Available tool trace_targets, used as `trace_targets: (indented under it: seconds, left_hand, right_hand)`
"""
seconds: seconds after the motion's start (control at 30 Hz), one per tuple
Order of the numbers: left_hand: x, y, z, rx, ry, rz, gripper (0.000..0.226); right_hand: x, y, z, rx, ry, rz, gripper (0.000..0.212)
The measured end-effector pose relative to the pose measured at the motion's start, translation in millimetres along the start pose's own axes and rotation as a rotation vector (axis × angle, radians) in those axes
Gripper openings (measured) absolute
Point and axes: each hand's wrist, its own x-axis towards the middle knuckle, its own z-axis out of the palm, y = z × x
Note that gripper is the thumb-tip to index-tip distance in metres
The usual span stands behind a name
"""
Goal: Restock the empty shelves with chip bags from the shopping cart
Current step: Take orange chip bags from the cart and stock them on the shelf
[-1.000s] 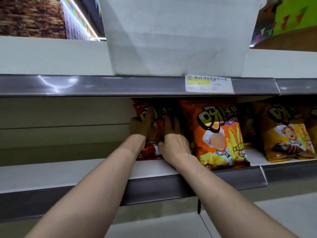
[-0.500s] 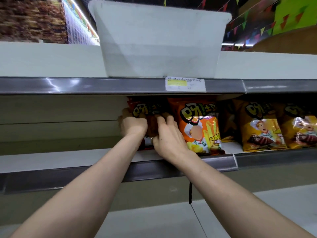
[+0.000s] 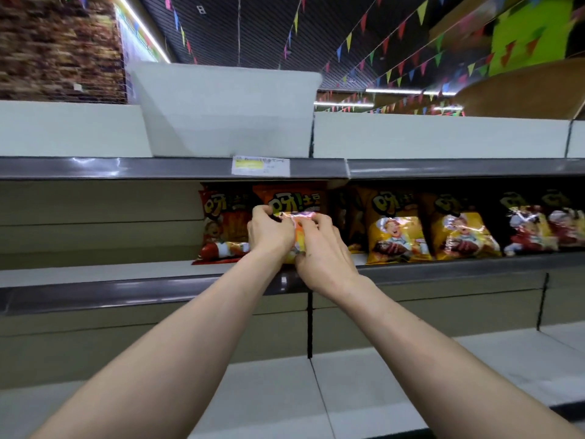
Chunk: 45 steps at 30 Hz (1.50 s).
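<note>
gripping the orange chip bag (image 3: 292, 198) from both sides, the left hand (image 3: 270, 231) and the right hand (image 3: 323, 251) meet over its front. the left hand's fingers curl over a crumpled fold of the glossy foil at mid-height. the right hand's fingers are bent too, pinching the same crinkled fold from the right, its thumb low against the bag. the bag stands upright at the front edge of the middle shelf (image 3: 95, 274), its bold black-and-yellow lettering showing above the knuckles.

just left of it, touching, stands a red chip bag (image 3: 221, 226), puffy and shiny, the last bag before the bare white stretch of shelf toward the left end. to the right, along the same front edge, stand two pillow-shaped yellow chip bags (image 3: 395, 229) with a cartoon chef printed on them, then darker red bags (image 3: 531, 229), blurred, toward the right end.

a smooth grey price rail (image 3: 126, 291) runs along the shelf's front edge. on the shelf above sits a matte white plastic bin (image 3: 221, 112) with sloping walls, and a white-and-yellow paper price label (image 3: 260, 166) is clipped to the rail under it. strings of small triangular flags (image 3: 389, 52) hang under the dark slatted ceiling.
</note>
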Motion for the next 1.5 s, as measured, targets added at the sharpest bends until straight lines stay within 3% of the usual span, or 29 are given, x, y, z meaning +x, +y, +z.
trace_targets:
  seconds: [0.13, 0.37, 0.77, 1.13, 1.5]
  left_hand:
    - [-27.6, 8.8, 23.3, 0.002, -0.042, 0.002, 0.039]
    - [-64.2, 20.9, 44.6, 0.016, -0.089, -0.027, 0.041]
    - [-79.4, 0.0, -3.7, 0.096, 0.011, -0.071, 0.038]
    - [-89.0, -66.8, -117.1, 0.261, 0.217, -0.222, 0.043]
    - [-176.9, -187.0, -289.4, 0.305, 0.497, -0.615, 0.043]
  right_hand:
    - [-23.4, 22.5, -23.8, -0.020, -0.001, 0.046, 0.049]
    - [-50.4, 50.2, -48.9, -0.029, -0.006, 0.069, 0.052]
    - [-67.0, 19.1, -32.3, 0.033, -0.080, -0.043, 0.042]
    - [-89.1, -65.1, 34.0, 0.166, -0.288, -0.214, 0.044]
    - [-196.6, -194.1, 156.9, 0.314, -0.683, -0.446, 0.041]
